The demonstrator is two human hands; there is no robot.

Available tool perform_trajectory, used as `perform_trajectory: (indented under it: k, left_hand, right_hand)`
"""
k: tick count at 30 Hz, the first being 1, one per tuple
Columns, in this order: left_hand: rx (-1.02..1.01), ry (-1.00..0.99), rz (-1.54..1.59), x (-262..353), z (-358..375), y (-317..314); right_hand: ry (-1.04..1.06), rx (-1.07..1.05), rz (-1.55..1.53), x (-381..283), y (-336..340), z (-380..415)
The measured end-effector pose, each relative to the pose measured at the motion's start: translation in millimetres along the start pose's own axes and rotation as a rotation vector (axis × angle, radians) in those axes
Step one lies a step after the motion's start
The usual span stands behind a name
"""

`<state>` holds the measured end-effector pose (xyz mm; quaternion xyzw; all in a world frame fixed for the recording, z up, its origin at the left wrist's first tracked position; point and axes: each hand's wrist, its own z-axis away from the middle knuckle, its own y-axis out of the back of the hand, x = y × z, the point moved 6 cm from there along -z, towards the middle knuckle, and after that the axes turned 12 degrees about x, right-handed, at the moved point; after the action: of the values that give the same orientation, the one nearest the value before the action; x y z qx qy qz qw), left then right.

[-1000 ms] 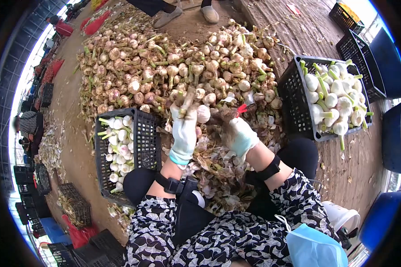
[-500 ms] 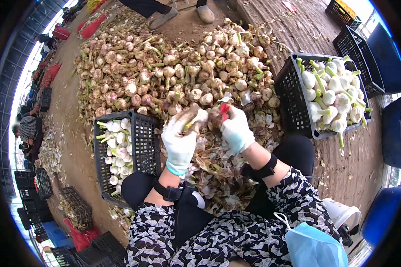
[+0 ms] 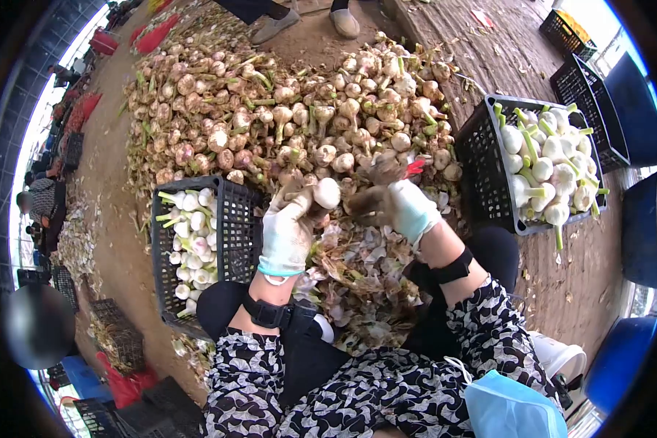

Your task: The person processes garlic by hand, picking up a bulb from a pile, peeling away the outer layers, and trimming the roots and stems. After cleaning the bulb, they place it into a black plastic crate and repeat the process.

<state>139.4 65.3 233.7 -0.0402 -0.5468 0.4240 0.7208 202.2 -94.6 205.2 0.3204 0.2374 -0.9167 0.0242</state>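
Note:
My left hand (image 3: 288,230), in a white glove soiled at the fingers, is closed round a garlic bulb (image 3: 327,193) whose peeled white side faces right. My right hand (image 3: 401,206), gloved too, is beside it and smeared by motion; something red shows at its fingers, and what it holds I cannot make out. Beyond both hands spreads a big heap of unpeeled garlic (image 3: 270,109). Loose skins (image 3: 365,277) lie below them. White peeled bulbs fill a black crate (image 3: 230,233) on the left and another black crate (image 3: 489,168) on the right.
Another person's shoes (image 3: 276,27) are at the top, behind the heap. Empty black crates (image 3: 591,102) and blue barrels (image 3: 628,358) line the right side. A white bucket (image 3: 558,354) stands by my right knee. More crates (image 3: 117,336) and people are at the left.
My right hand has moved right, away from my left hand, and its red item has shifted right. The white bulb in my left hand now shows plainly.

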Motion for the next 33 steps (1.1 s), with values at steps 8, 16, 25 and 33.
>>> perform_trajectory:
  k: [8, 16, 25, 33]
  left_hand:
    - [0.008, -0.303, -0.375, 19, 26, -20]
    - [0.0, -0.443, -0.323, 52, 44, -9]
    - [0.977, -1.19, -1.433, 169, 79, 62]
    - [0.194, -0.689, -0.926, 92, 41, 36]
  right_hand:
    - [0.353, 0.11, -0.195, -8, 0, -15]
    - [0.448, 0.288, 0.222, 21, 37, -46]
    - [0.617, 0.948, 1.21, -5, 76, -85]
    - [0.689, 0.809, 1.306, 15, 85, -162]
